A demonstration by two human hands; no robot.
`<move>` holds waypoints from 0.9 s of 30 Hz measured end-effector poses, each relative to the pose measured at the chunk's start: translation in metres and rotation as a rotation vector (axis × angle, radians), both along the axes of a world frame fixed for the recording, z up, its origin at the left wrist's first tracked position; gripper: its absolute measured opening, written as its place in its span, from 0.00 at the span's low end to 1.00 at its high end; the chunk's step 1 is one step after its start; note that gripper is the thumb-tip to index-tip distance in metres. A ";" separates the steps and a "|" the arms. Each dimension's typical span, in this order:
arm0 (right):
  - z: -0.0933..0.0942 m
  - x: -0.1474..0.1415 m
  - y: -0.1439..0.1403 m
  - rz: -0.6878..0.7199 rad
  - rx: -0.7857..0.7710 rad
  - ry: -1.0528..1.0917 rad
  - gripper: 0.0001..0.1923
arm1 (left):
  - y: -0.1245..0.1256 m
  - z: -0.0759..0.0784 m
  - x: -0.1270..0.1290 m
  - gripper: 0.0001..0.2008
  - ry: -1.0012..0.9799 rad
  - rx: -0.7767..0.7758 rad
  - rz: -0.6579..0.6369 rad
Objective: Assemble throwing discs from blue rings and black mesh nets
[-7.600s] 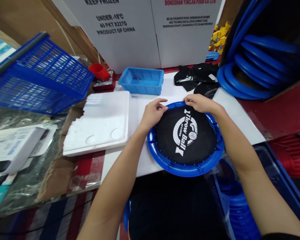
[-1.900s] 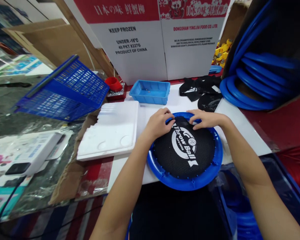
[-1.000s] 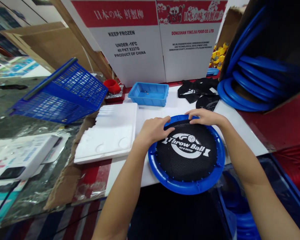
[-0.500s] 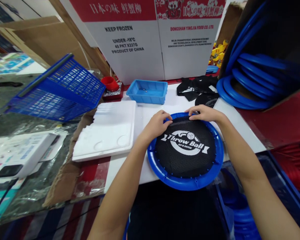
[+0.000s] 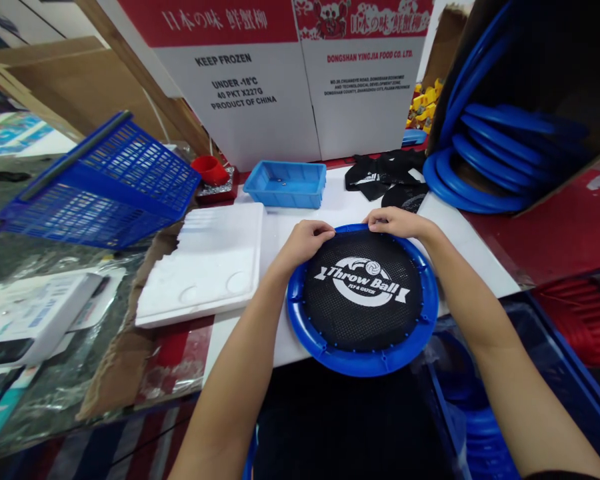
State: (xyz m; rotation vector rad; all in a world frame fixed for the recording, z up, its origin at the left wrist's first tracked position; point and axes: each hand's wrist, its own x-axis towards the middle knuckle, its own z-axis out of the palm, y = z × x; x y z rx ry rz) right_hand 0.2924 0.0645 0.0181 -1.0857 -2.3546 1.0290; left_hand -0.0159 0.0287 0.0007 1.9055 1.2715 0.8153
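A round blue plastic ring point(image 5: 363, 365) lies on the white table, its near edge jutting past the table's front. Across it spreads a black mesh point(image 5: 365, 323) printed "Throw Ball", with small blue pegs showing around its border. My left hand point(image 5: 307, 241) is closed at the far left of the rim, thumb and fingers pinching the mesh edge there. Close by on the far right, my right hand point(image 5: 394, 222) pinches the same edge against the rim. What lies right under the fingertips is hidden.
Beyond the ring stand a light blue tray point(image 5: 286, 193) with a few tiny pieces and loose black meshes point(image 5: 385, 172). A white foam slab point(image 5: 205, 260) and a blue basket point(image 5: 105, 183) are to the left. Blue rings point(image 5: 500, 153) fill a box at right.
Both hands have shifted slightly along the far edge, and their fingertips now sit on the rim rather than over the mesh. The whole view has moved a little, sliding things left.
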 end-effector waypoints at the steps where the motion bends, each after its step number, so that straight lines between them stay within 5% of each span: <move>1: 0.000 0.000 0.000 0.001 0.001 -0.003 0.14 | 0.002 -0.002 -0.001 0.12 -0.029 -0.028 -0.007; 7: -0.006 -0.002 0.003 -0.002 -0.024 0.048 0.15 | 0.007 -0.011 -0.006 0.16 -0.164 -0.095 -0.025; 27: -0.002 -0.017 -0.008 -0.116 0.216 -0.160 0.08 | -0.001 -0.005 -0.004 0.09 -0.019 -0.013 -0.036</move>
